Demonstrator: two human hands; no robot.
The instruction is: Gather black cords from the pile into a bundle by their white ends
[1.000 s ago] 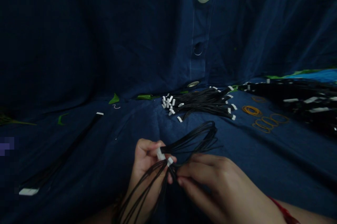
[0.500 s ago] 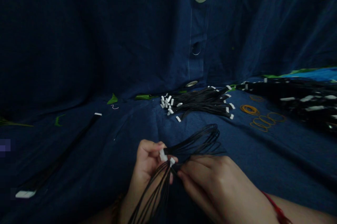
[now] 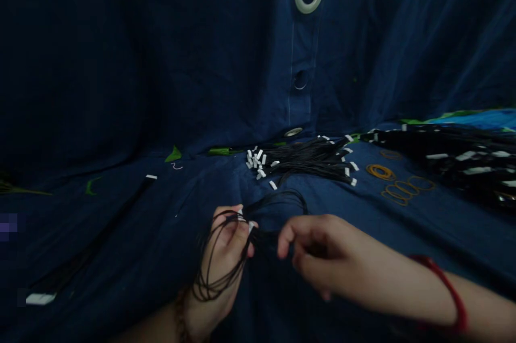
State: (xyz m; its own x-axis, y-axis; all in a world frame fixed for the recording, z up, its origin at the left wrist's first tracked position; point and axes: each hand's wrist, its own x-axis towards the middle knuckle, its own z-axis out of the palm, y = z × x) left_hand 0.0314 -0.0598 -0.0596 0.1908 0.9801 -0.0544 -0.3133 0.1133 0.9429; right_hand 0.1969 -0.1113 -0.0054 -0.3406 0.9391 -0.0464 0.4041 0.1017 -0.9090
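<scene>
My left hand (image 3: 228, 249) is closed round the white connector ends of a black wire harness (image 3: 220, 284). Thin black wires loop down over its back and wrist, and another loop arcs off to the right above it. Just right of the harness, my right hand (image 3: 322, 251) is held with curled fingers apart, and nothing shows between them. Beyond both hands lies a bundle of black wire harnesses (image 3: 306, 157) with white connectors at both ends. A single flat harness (image 3: 100, 233) stretches over the cloth on the left.
Yellow-brown rubber bands (image 3: 381, 172) lie right of the bundle. A larger heap of black harnesses (image 3: 451, 152) fills the right side, beside blue material (image 3: 479, 119). Green scraps (image 3: 173, 155) lie along the foot of a hanging dark blue curtain (image 3: 193, 52) with metal eyelets.
My right hand has come off the wires and moved slightly right, its fingers loosened. My left hand has turned, and the wires now loop back over it.
</scene>
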